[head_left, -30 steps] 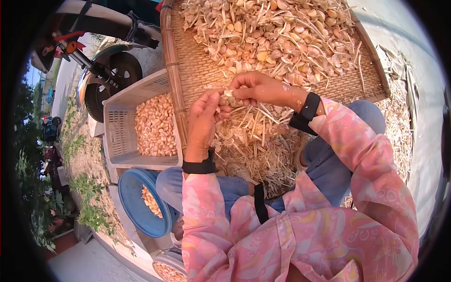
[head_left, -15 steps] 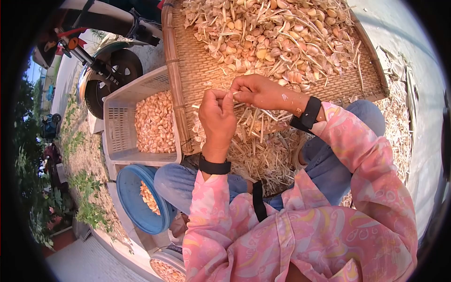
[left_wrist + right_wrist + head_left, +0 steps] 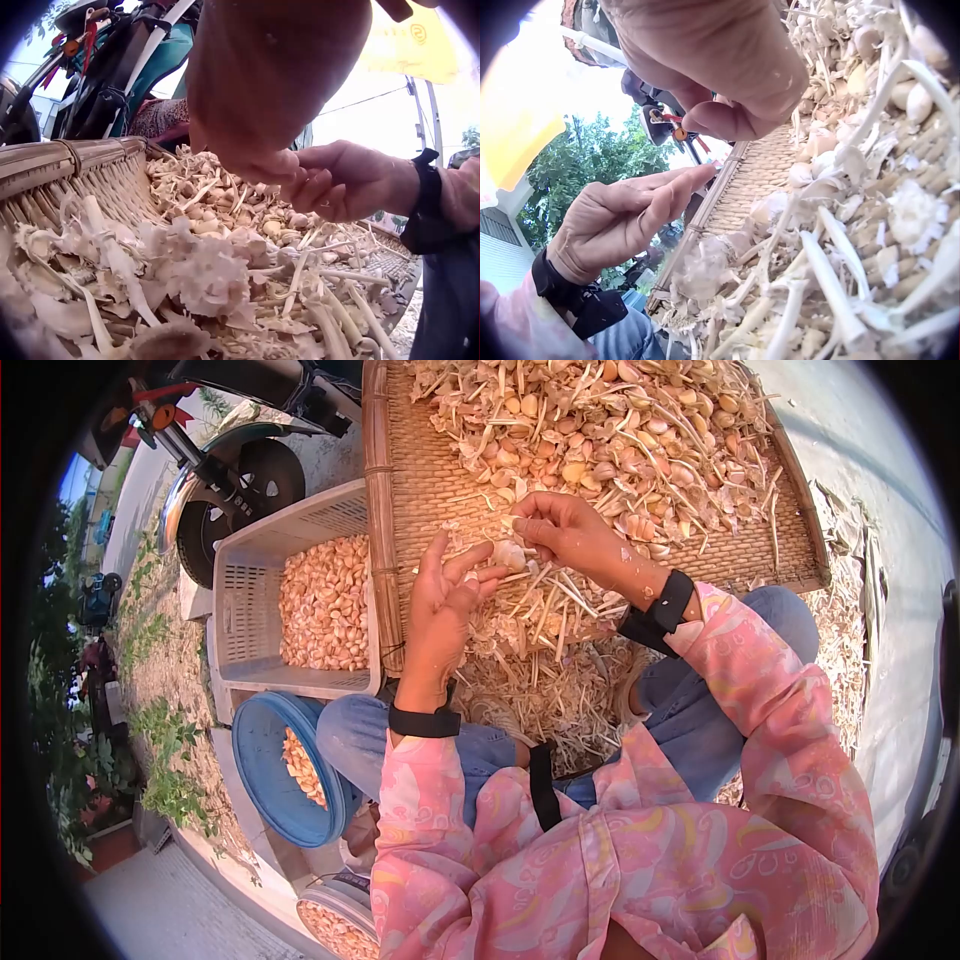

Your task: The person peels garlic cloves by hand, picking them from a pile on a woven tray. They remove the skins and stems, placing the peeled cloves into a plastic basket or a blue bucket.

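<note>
Okay, head view first, woven tray [image 3: 422, 475] as my landmark. From my end, the right hand [image 3: 578, 543] is over the tray's near part, thumb and forefinger pinching a small pale piece [image 3: 512, 523] (clove or peel, too small to tell). Left hand [image 3: 440, 615] is over the tray's near left corner, fingers spread wide, nothing seen in it. The garlic pile [image 3: 630, 455] lies on the tray's far part; a white crate [image 3: 243, 635] of loose cloves [image 3: 325, 605] stands just left of the tray. I read the step as cleaning garlic by hand: pinch lightly to avoid bruising, and keep waste away from the crate.

Left wrist view: left hand looms dark above the tray, so I can't tell its grip here; right hand's fingers curl in beside it. Dry stalks [image 3: 337, 319] and papery skins [image 3: 199, 274] clutter the tray's near part, so I'd work above them to keep cloves findable.

Right wrist view: left fingers straight, close together, by the tray's rim; right fingers bent above the tray, pinched piece hidden.
</note>
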Available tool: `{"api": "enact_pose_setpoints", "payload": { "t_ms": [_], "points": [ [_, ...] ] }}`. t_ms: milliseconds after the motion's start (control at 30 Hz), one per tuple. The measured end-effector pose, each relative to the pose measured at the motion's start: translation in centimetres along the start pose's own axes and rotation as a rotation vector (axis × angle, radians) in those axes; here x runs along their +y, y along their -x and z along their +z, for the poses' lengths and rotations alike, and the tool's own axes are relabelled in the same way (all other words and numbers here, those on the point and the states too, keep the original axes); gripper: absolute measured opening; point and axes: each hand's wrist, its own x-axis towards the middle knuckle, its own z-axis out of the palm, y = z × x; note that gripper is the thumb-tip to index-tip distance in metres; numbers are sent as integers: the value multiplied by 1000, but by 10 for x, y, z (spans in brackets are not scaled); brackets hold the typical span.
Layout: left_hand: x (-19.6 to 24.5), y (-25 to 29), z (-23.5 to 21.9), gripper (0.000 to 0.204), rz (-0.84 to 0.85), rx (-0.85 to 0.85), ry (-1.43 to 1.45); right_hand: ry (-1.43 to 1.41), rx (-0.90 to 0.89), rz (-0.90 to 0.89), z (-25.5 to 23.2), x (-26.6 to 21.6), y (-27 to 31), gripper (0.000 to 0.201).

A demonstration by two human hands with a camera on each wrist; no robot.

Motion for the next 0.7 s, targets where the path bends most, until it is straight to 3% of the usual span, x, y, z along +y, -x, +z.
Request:
{"api": "enact_pose_setpoints", "payload": {
  "t_ms": [133,200,233,333,433,467,533,567,600,633,700],
  "points": [
    [4,9,10,59,55,122,91,-6,-67,-73,6,-3,3,17],
    [-4,11,16,51,13,243,352,41,-158,-120,9,-2,3,18],
    [-9,11,17,48,-8,300,483,202,-174,-190,12,-3,5,19],
    [-45,1,1,41,-184,133,1067,666,-208,-386,28,-10,25,31],
    [-39,-6,30,43,-273,439,966,690,-159,-442,36,-9,32,33],
    [-45,-6,28,43,-207,219,1094,653,-159,-307,33,-14,32,35],
    [-55,-6,25,43,-58,-236,1318,600,-163,-455,31,-7,29,35],
    [-59,-9,25,43,-106,-104,1261,570,-166,-528,30,-5,27,35],
    [-55,-11,30,43,-155,26,1198,593,-262,-483,32,-10,28,31],
    [-51,-14,33,43,-202,155,1131,559,-243,-513,31,-9,27,29],
    [-54,-19,31,44,-217,142,1175,486,-202,-573,28,-5,25,26]
  ]
}}
